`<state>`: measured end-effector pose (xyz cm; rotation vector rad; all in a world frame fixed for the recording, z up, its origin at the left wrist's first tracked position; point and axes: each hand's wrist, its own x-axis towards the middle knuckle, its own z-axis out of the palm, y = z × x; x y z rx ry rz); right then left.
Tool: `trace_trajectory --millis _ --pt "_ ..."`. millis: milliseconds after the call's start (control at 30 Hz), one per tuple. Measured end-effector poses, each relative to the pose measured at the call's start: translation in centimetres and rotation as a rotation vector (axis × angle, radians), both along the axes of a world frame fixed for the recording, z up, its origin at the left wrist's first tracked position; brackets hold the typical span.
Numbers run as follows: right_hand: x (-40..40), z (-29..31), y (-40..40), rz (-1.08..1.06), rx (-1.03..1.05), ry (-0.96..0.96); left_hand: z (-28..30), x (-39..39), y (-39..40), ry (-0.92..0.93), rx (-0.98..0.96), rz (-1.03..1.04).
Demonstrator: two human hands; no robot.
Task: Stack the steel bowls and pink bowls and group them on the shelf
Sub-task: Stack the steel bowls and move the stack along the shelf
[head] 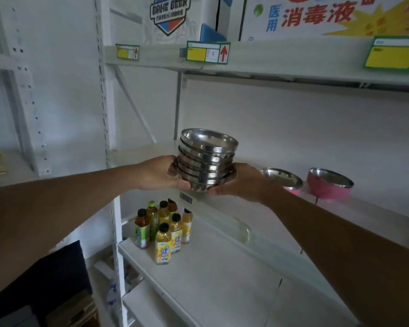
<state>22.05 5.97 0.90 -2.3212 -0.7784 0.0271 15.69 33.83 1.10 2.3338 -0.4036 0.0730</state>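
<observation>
A stack of several steel bowls [207, 159] is held between both hands at the front edge of the middle white shelf [376, 208]. My left hand [162, 173] grips the stack's left side and base. My right hand [241, 181] cups its right side and base. The stack leans slightly, and its bottom sits about level with the shelf edge. To the right on the same shelf stand two pink bowls with steel insides: one [285, 180] partly hidden behind my right wrist, the other [329, 184] further right, standing apart.
The upper shelf [269, 67] with yellow price tags hangs close above and carries printed boxes. On the lower shelf [210, 267] stands a group of several yellow and green drink bottles [163, 232]. A white upright post [104, 102] bounds the bay on the left.
</observation>
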Motion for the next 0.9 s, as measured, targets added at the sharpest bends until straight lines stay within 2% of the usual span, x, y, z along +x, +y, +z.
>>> trace_trajectory --millis 167,600,767,900 --pt "3.2 -0.4 1.1 -0.036 -0.003 0.007 -0.6 3.4 1.0 0.002 -0.001 -0.036" --pt "8.4 -2.2 3.7 -0.087 -0.002 0.036 -2.3 8.3 3.5 0.022 0.094 0.061" --pt "8.0 -2.6 3.9 -0.143 -0.092 0.003 -2.5 7.9 4.0 0.049 0.249 0.225" --pt "6.8 -2.2 3.1 -0.2 -0.249 -0.073 -2.8 6.4 3.8 0.036 0.347 0.262"
